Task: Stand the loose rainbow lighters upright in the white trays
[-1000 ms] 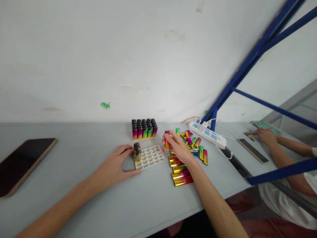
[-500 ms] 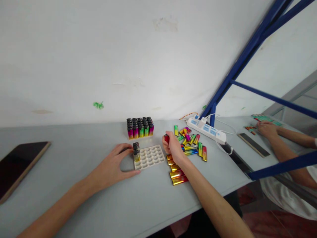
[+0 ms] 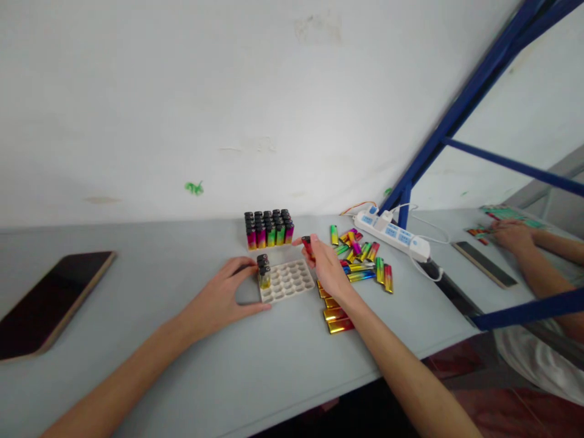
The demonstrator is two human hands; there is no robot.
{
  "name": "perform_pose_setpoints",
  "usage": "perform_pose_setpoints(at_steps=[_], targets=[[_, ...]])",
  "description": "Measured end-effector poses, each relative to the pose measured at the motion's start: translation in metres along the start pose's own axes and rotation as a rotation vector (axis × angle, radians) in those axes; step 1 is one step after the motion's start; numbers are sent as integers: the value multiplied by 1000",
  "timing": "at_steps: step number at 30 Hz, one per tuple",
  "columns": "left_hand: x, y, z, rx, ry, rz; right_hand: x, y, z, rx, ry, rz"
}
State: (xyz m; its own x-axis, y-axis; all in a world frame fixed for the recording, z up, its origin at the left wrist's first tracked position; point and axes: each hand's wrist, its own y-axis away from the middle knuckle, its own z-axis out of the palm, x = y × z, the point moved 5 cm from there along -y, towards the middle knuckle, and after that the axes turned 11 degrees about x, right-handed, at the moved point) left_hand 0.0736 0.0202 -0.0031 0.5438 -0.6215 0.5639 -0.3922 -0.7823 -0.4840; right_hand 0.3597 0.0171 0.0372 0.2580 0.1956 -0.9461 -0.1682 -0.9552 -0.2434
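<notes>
1) Left hand [image 3: 223,294]: thumb and fingers spread around left end of white tray [image 3: 289,281]; can't tell if clamped
2) Right hand [image 3: 329,267]: closed on red lighter [image 3: 306,243] near tray's back-right corner
3) Grey surface [image 3: 283,371]: block of upright lighters [image 3: 270,236] behind tray, loose shiny lighters [image 3: 388,278] right, dark-screened device [image 3: 52,301] left
4) Blue frame [image 3: 438,135] at right, co-worker's hands [image 3: 511,234] beyond

Scuffed white wall [image 3: 274,109] behind a grey tabletop [image 3: 274,365], slanted blue frame [image 3: 435,144] at right, reddish floor [image 3: 515,404] below.
</notes>
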Motion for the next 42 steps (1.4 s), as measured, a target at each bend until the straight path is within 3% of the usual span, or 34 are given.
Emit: perform_pose_setpoints(at_steps=[4,8,11,16,21,24,30,35,38,42], targets=[[2,3,-1,29,-17,4,-20,16,6,13,150,-346],[0,6,-5,47,-24,-16,-24,27,15,-7,210,-483],[1,6,-7,44,-29,-28,-22,32,23,-65,238,-454],[8,6,-6,50,-24,-55,-22,37,27,-115,215,-283],[12,7,-2,46,-25,-47,-22,41,26,-142,198,-245],[13,9,0,48,-32,-28,-18,44,28,-187,257,-309],[12,10,4,57,-68,-1,-14,51,41,-155,489,-537],[9,10,0,53,-82,-6,-24,53,54,-208,737,-537],[0,10,-5,88,-115,-29,-27,38,38,-166,770,-467],[-14,8,-6,103,-161,-51,-17,-5,-24,127,807,-331]])
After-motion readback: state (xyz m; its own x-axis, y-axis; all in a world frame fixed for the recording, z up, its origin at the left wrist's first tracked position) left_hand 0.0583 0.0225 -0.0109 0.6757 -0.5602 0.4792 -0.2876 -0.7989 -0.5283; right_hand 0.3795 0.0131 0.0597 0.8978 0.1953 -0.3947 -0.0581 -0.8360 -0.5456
